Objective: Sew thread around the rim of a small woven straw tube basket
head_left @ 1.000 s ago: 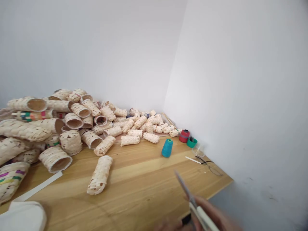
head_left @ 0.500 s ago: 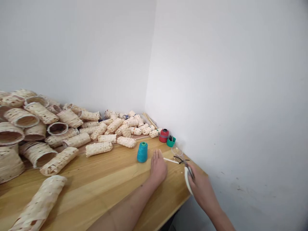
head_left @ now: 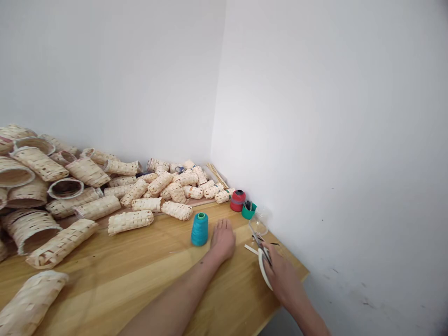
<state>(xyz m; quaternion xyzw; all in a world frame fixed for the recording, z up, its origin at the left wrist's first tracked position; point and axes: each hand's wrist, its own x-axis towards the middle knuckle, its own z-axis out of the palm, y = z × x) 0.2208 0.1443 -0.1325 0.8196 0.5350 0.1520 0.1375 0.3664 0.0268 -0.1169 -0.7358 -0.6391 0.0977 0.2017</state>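
Note:
In the head view my right hand (head_left: 280, 273) is closed round scissors (head_left: 265, 268) with pale handles, their blades pointing away over the table. A thin white strip (head_left: 251, 249) lies beside the scissors, partly hidden by them. My left hand (head_left: 223, 240) rests on the tabletop, palm down, with its fingers laid forward and nothing visible in it. Just left of it stands a cone of teal thread (head_left: 199, 231). Past my right hand is a small clear cup (head_left: 259, 224), with dark thin bits near the blades.
A heap of woven bamboo tubes (head_left: 87, 172) covers the left and back of the wooden table (head_left: 140, 261). A red thread cone (head_left: 238, 201) and a green cup (head_left: 248, 211) holding small tools stand by the right wall. Thin sticks (head_left: 216, 173) lie in the corner.
The view has shifted slightly. My right hand has brought the scissors a little left, nearer the white strip. My left hand stays on the table, its fingers drawn in slightly.

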